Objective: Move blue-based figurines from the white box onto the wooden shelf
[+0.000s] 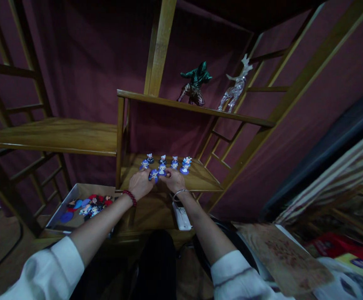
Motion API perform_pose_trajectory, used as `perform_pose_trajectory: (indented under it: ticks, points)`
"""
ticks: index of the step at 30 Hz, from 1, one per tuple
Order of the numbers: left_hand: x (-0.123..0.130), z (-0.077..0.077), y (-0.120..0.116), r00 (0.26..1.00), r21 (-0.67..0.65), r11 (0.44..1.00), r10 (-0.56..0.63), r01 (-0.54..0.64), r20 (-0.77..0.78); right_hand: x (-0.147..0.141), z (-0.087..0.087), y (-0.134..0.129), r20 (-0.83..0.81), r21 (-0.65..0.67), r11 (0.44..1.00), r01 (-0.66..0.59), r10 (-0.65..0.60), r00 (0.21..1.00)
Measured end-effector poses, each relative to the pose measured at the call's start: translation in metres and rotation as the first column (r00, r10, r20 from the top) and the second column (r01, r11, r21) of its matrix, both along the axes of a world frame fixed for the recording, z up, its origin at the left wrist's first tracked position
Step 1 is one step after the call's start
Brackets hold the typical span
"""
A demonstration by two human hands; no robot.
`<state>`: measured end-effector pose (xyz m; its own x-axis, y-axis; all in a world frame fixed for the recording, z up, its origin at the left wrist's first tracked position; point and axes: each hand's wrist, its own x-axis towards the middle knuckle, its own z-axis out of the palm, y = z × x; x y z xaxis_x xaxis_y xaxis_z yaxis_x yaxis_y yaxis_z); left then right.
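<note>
Small figurines stand in rows on a wooden shelf (200, 177). A back row holds dark-based figurines (163, 159) and a white-blue one (187, 160); in front of them are purple ones, such as the figurine at the right (185, 168). My left hand (140, 183), with a red bead bracelet, has its fingers closed on the left side of the frontmost purple figurine (153, 175). My right hand (174, 181), with a silver bangle, is at the right, close to another purple figurine (161, 169); its fingertips are too small to make out.
An open box (75, 189) of mixed figurines sits at the lower left. On the upper shelf (162, 100) stand a green-hooded figure (196, 83) and a clear deer (235, 89). A white object (182, 217) lies below my right wrist.
</note>
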<state>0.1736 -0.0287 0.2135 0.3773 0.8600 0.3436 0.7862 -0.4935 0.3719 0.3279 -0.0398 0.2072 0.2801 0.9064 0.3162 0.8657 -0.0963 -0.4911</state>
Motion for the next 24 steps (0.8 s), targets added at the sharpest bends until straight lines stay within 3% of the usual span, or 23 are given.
perform_pose_trajectory:
  ticks: [12, 18, 24]
  points:
    - [-0.008, -0.003, 0.000, 1.000, 0.005, 1.000, -0.009, 0.009, 0.024, -0.010, -0.001, 0.025, 0.109, -0.009, 1.000, 0.027, -0.026, 0.994]
    - [-0.008, -0.002, -0.003, 0.999, -0.029, 0.999, 0.021, -0.020, 0.031, -0.012, -0.003, 0.026, 0.083, 0.024, 1.000, 0.016, -0.018, 0.996]
    - [-0.009, -0.006, -0.001, 0.999, 0.016, 1.000, -0.001, 0.000, 0.037, -0.013, 0.000, 0.023, 0.077, -0.015, 1.000, 0.010, -0.009, 0.997]
